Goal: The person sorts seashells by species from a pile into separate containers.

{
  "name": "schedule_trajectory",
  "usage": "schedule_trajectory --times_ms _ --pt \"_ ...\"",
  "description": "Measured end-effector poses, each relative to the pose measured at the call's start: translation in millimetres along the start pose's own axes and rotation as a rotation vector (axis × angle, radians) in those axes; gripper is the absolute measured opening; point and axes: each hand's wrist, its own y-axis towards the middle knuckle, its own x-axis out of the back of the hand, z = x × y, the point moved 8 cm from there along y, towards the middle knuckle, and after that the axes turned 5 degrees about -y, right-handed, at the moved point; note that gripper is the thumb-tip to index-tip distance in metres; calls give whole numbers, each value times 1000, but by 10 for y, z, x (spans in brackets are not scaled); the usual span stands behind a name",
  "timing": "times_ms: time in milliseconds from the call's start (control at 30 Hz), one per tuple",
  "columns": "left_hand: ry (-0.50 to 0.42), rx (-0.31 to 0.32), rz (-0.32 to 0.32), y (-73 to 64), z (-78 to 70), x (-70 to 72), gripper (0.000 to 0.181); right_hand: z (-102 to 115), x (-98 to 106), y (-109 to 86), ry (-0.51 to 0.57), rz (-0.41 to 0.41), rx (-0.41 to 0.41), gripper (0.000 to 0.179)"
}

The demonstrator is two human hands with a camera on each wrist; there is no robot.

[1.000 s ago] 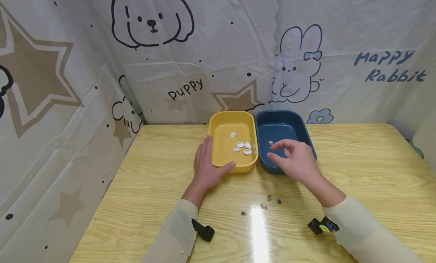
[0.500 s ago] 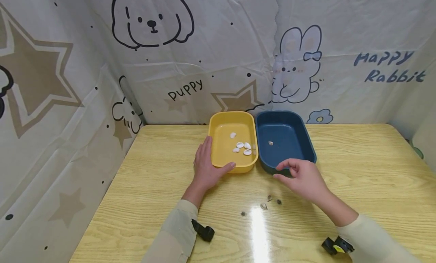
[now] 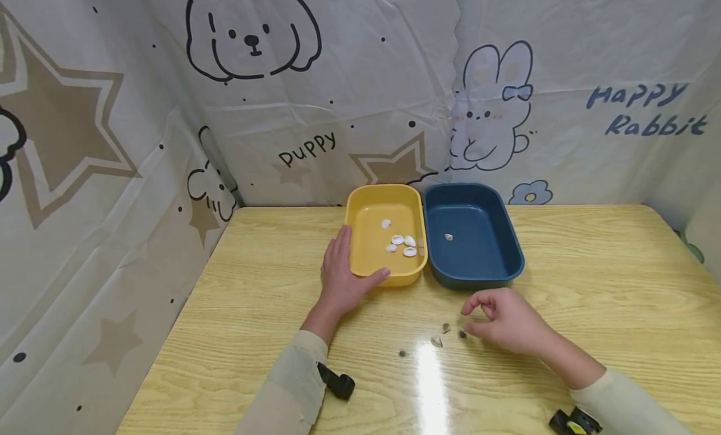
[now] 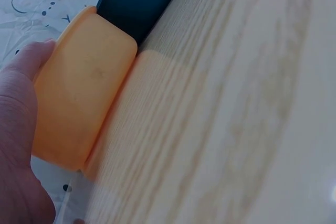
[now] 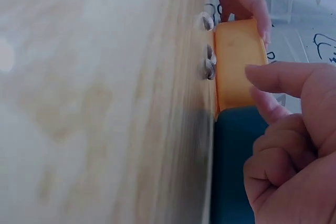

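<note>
My left hand (image 3: 342, 273) rests on the near left corner of a yellow plastic bin (image 3: 366, 253), fingers straight along its side and thumb over the front rim. Several white shells (image 3: 409, 251) lie in that bin. Beside it stands a dark blue bin (image 3: 479, 260) with one small shell (image 3: 449, 237) inside. In front of the blue bin, low over the table, my right hand (image 3: 509, 322) has thumb and index finger apart with nothing between them. Its fingertips are right by a small dark shell (image 3: 462, 335). Close by lie a brownish shell (image 3: 446, 328) and a pale shell (image 3: 436, 342).
Another small dark shell (image 3: 402, 353) lies farther left on the wooden table (image 3: 270, 285). Both bins stand side by side at the table's back edge, against a printed curtain (image 3: 281, 97). Light glares off the tabletop near the front.
My right hand has come back from over the blue bin, toward me and slightly right, down to the loose shells. The left hand has stayed on the yellow bin.
</note>
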Motion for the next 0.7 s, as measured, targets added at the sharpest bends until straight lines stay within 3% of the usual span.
schedule_trajectory --times_ms 467,700 --pt "4 6 7 -8 -4 0 119 -77 -160 0 -50 143 94 19" --pt "2 10 12 -8 -2 -4 121 -75 -199 13 -59 174 129 16"
